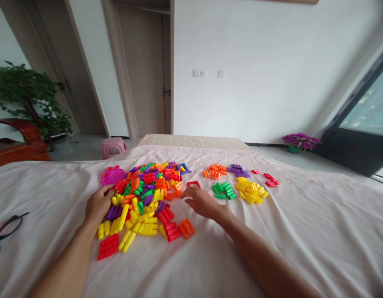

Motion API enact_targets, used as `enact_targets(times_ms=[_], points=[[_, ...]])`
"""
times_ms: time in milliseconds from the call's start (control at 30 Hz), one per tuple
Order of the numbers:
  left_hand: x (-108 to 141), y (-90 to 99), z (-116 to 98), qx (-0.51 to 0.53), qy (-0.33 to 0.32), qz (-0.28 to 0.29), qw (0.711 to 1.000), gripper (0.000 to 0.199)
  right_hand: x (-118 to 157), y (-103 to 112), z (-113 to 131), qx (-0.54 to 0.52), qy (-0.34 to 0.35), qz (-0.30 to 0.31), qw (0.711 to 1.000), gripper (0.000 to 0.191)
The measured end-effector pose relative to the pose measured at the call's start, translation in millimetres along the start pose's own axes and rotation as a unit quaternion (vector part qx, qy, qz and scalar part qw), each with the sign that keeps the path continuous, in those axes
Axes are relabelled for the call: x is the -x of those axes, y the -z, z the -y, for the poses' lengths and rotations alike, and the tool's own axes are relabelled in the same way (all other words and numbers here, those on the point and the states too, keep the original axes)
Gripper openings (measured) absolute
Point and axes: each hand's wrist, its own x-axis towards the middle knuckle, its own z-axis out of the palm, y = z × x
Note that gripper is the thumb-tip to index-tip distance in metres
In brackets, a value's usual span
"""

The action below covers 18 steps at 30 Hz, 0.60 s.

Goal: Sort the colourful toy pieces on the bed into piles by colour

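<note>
A mixed pile of red, yellow, orange, green and purple plastic pieces lies on the cloth. My left hand rests at the pile's left edge, its fingertips hidden among the pieces below a pink plastic item. At the pile's right side is my right hand, fingers apart, near orange pieces and a red frame; nothing shows in it. Separate groups lie further right: orange, purple, green, yellow and red. A blue frame sits at the pile's back right.
Black-framed glasses lie on the cloth at the far left. Beyond the cloth stand a pink stool, a wooden chair, a leafy plant and purple flowers.
</note>
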Motion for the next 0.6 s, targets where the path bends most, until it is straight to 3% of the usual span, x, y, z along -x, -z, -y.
enact_targets(times_ms=[200,400,600], points=[[1.4,0.3,-3.3,-0.003,0.005,-0.008,1.0,0.045,-9.7,-26.9,6.6,0.065,0.004,-0.018,0.998,0.041],[2.7,1.8,-6.4,-0.02,0.014,-0.011,1.0,0.047,-11.2,-29.6,6.2,0.123,-0.035,-0.027,0.991,0.018],[1.7,3.2,-4.9,-0.026,0.011,0.005,1.0,0.049,-5.5,-26.6,-1.4,0.136,-0.053,-0.012,0.989,0.021]])
